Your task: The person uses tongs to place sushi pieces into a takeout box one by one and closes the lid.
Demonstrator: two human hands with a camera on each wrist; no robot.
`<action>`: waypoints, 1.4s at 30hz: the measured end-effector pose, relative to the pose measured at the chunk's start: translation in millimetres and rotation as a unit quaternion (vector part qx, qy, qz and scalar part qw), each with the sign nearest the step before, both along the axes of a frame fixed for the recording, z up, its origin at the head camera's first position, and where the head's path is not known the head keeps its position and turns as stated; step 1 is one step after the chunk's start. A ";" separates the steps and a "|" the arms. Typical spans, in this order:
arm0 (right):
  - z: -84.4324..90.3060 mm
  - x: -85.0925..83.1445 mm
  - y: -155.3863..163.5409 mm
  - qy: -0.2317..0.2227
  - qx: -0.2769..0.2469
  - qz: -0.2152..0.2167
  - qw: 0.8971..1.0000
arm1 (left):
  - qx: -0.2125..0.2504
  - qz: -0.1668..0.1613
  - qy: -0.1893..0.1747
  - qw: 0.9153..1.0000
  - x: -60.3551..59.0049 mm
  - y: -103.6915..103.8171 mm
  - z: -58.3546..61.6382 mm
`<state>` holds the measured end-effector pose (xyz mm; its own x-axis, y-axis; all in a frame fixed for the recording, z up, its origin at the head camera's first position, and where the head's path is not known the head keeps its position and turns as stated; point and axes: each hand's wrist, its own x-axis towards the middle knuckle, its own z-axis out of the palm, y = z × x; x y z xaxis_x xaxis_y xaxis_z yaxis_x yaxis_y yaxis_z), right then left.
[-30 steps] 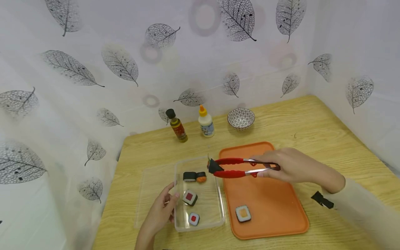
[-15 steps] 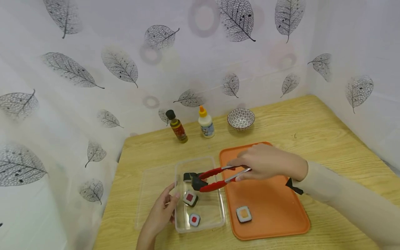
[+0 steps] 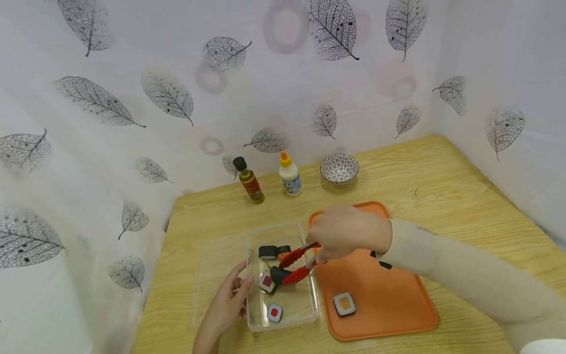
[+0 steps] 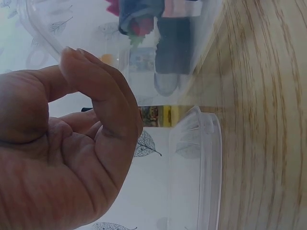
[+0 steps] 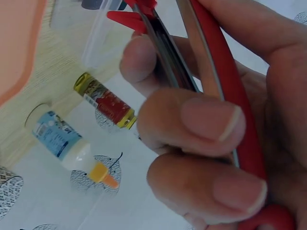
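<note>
My right hand [image 3: 347,233] grips red-tipped metal tongs [image 3: 295,275] over the clear plastic container [image 3: 315,300]. At the tongs' tips is a dark piece [image 3: 278,275] with a thin green sprig, overlapping a sushi roll with a dark red centre [image 3: 267,281] in the head view. Also inside lie a small red-centred roll [image 3: 274,312], a black-wrapped piece [image 3: 267,252] and an orange-topped one [image 3: 283,255] partly behind the tongs. My left hand [image 3: 227,297] holds the container's left wall, thumb at the rim. The right wrist view shows fingers curled round the tongs' handle [image 5: 225,72].
An orange tray [image 3: 376,319] bears one sushi roll with an orange centre [image 3: 344,304]. A clear flat lid [image 3: 212,255] lies left of the container. Behind stand a dark-capped sauce bottle [image 3: 252,188], a white bottle with a yellow-orange nozzle [image 3: 290,178] and a patterned bowl [image 3: 339,169].
My right hand has moved left from over the tray, carrying the dark piece with the tongs, now low within the container. The left hand has stayed on the container's wall.
</note>
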<state>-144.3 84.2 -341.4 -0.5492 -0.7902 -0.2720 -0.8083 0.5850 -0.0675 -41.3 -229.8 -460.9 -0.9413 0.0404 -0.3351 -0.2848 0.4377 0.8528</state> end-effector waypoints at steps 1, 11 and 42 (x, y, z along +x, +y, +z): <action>0.6 0.3 -3.5 0.005 0.011 0.002 1.000 | -0.001 -0.002 -0.001 1.000 -0.1 0.1 0.1; 10.2 3.3 -27.7 -0.008 0.082 -0.043 0.996 | -0.002 0.001 -0.003 1.000 0.0 -0.5 -1.4; 7.9 -1.9 -21.3 -0.039 0.057 -0.039 0.997 | 0.007 0.013 -0.013 1.000 1.3 2.0 -2.3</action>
